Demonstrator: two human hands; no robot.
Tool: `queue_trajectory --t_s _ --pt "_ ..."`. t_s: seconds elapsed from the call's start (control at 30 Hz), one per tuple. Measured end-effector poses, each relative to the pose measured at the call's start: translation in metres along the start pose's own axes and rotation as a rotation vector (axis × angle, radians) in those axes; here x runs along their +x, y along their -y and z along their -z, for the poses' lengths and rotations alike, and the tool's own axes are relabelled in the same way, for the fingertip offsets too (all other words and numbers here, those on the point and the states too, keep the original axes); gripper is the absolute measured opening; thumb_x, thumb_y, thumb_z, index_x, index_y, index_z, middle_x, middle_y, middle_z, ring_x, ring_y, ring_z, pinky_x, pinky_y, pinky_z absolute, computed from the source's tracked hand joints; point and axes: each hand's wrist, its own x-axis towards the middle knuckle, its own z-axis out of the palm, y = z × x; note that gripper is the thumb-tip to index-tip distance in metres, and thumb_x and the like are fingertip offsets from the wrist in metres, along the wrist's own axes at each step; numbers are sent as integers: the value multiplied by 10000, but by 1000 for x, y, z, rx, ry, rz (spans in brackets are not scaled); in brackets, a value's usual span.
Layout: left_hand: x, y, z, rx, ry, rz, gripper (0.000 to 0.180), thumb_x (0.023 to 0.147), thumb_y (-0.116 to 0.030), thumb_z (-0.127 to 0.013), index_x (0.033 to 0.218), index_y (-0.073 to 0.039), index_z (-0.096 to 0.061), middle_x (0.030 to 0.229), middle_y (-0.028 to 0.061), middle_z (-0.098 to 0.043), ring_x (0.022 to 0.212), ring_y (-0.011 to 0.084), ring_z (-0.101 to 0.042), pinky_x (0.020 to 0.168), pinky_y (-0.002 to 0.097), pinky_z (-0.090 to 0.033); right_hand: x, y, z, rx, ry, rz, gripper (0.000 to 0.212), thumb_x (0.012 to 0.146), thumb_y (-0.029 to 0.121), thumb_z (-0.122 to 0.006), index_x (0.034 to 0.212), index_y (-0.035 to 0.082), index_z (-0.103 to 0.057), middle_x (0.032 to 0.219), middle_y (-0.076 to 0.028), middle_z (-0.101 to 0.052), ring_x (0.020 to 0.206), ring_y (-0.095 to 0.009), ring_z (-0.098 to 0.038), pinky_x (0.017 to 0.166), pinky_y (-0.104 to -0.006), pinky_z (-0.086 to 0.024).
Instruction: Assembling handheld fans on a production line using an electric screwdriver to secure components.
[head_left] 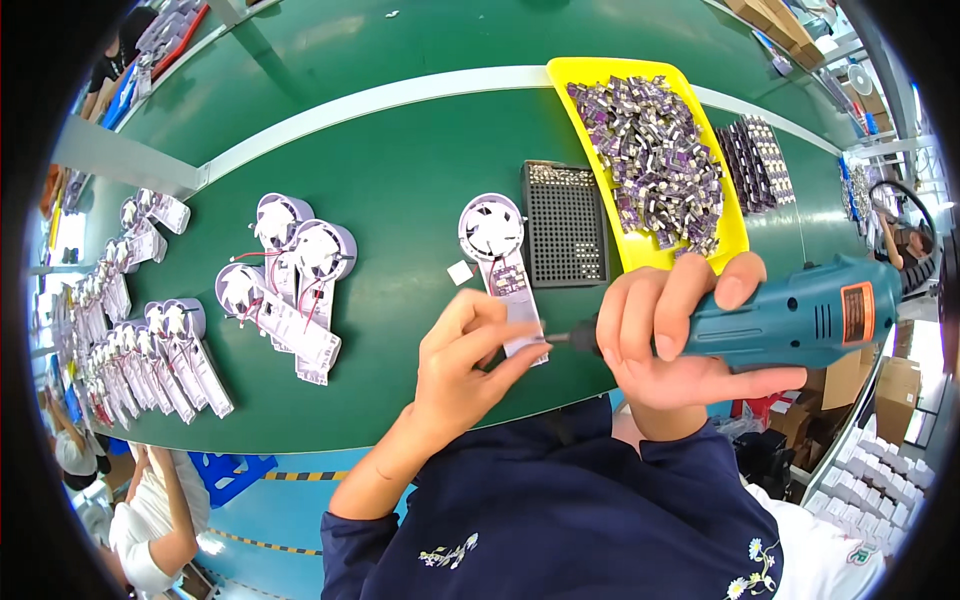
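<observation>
1 pwr drvr (795,322) in R grip (662,375)

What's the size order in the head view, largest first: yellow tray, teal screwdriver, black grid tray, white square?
1. Yellow tray and teal screwdriver: unsure; the screwdriver is nearer the camera, partly covered by the right hand.
2. Black grid tray
3. White square

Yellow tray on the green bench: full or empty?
Full, or nearly so: small purple circuit boards are heaped over most of the yellow tray, leaving mainly its edges bare.
</observation>
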Motion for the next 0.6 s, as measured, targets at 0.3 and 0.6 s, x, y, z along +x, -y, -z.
queue_trajectory --t_s 0.3,0.6 --pt "26 23 18 329 165 -12 372 776 -115 -807 1123 -68 -679 934 59 -580 773 253 -631 650 377 -523 -3 -47 13 -194 97 209 914 745 888 -529 1196 97 -458 808 -93 -539 535 -196 -513 483 -351 -474" --pt "13 36 1 230 -7 35 193 807 -47 -764 990 -29 -707 897 74 -626 693 270 -660 605 375 -536 -9 -49 11 -294 120 192 862 788 850 -529 1189 91 -452 806 -92 -541 540 -208 -539 486 -345 -473"
